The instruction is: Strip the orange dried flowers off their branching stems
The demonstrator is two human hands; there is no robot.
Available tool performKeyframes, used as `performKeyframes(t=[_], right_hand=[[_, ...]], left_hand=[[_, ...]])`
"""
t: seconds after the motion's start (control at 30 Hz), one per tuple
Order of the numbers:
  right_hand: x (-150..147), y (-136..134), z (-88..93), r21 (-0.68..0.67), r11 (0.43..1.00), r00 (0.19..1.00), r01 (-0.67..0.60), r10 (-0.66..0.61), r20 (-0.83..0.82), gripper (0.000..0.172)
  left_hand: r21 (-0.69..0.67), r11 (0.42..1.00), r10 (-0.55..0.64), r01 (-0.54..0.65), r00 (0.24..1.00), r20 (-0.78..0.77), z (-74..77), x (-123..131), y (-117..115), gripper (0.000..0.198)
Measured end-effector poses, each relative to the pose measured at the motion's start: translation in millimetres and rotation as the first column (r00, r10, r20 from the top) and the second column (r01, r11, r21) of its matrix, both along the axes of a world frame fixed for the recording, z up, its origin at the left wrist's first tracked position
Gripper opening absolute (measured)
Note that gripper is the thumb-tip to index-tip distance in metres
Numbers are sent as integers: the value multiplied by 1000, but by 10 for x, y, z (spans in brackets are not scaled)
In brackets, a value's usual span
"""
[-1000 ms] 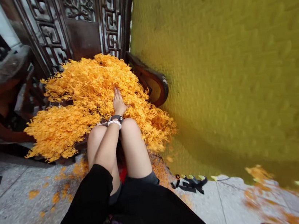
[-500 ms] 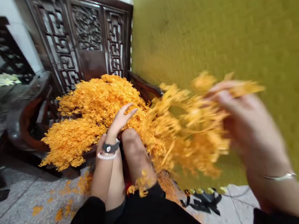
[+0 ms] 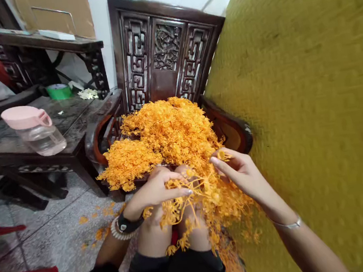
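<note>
Dark carved chair (image 3: 165,82) carries 2 adjoining heaps of orange sprigs (image 3: 176,130), 1 smaller.

From where I stand I count two hands, one left (image 3: 158,191) and one right (image 3: 241,170), with three wristbands (image 3: 131,224) between them. One chair (image 3: 166,82) bears orange sprigs (image 3: 174,128) too many to number. One counter (image 3: 73,110) carries one pink-lidded bottle (image 3: 39,136) and one green tape roll (image 3: 59,93). One yellow-green mat (image 3: 312,92) stands alongside.
</note>
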State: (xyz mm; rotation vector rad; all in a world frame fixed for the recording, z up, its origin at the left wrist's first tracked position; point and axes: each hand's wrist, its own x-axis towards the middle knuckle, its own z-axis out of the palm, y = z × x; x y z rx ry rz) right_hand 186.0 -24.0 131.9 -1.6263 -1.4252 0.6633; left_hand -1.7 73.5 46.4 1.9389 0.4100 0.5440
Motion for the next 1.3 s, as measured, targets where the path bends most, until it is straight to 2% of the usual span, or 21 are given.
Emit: performKeyframes(t=[0.1,0.23,0.3,0.4,0.53,0.6,0.7,0.77,0.83,0.87,0.93,0.97,1.0,1.07,1.13,1.2,1.3], right_hand=[[79,-33,-37,-115,987,987,-109,94,-127,33],[136,-63,-66,-154,981,974,-115,81,-211,34],[163,-68,-76,-162,980,966,-114,71,-249,33],[215,-89,-75,-150,983,940,-102,46,-337,31],[279,-192,-11,-123,988,898,-88,26,-440,26],[284,-261,30,-85,991,891,-108,58,-451,16],[238,-344,73,-66,981,895,-185,140,-424,9],[188,-372,90,-71,974,893,-214,165,-419,9],[148,-378,105,-48,982,882,-184,143,-448,7],[137,-374,114,-33,987,865,-157,121,-487,6],[136,-358,138,-44,993,804,-105,59,-591,9],[145,-348,154,-64,994,765,-83,23,-643,12],[159,-336,171,-88,994,725,-65,-14,-689,15],[207,-305,206,-122,992,663,-23,-76,-745,17],[281,-260,236,-97,994,632,49,-106,-768,20],[373,-203,249,-48,989,623,138,-124,-772,22],[502,-118,231,0,973,628,230,-148,-764,25]], left_hand=[[-45,998,-45,44,999,-17,-50,-117,4,31],[-116,991,-72,69,997,-25,-62,-193,-7,25],[-114,993,-12,7,999,-44,-71,-210,-11,22],[-53,987,153,-154,988,-36,-85,-250,-25,21],[79,935,336,-345,936,101,-22,-296,-87,33],[266,859,386,-437,895,222,68,-262,-156,47],[520,680,370,-517,854,364,222,-96,-310,63],[572,638,348,-516,855,384,276,58,-414,68],[592,590,324,-549,833,449,277,184,-495,50],[608,544,292,-579,810,509,267,220,-526,41],[633,471,162,-615,765,623,254,231,-579,26],[633,481,97,-606,755,649,253,213,-601,21],[623,532,51,-573,756,652,255,185,-621,15],[542,701,18,-463,771,636,244,112,-653,6],[407,826,54,-389,774,630,185,32,-678,6],[245,892,144,-380,752,644,76,-52,-702,7],[-38,914,338,-403,709,619,-118,-167,-745,11]])
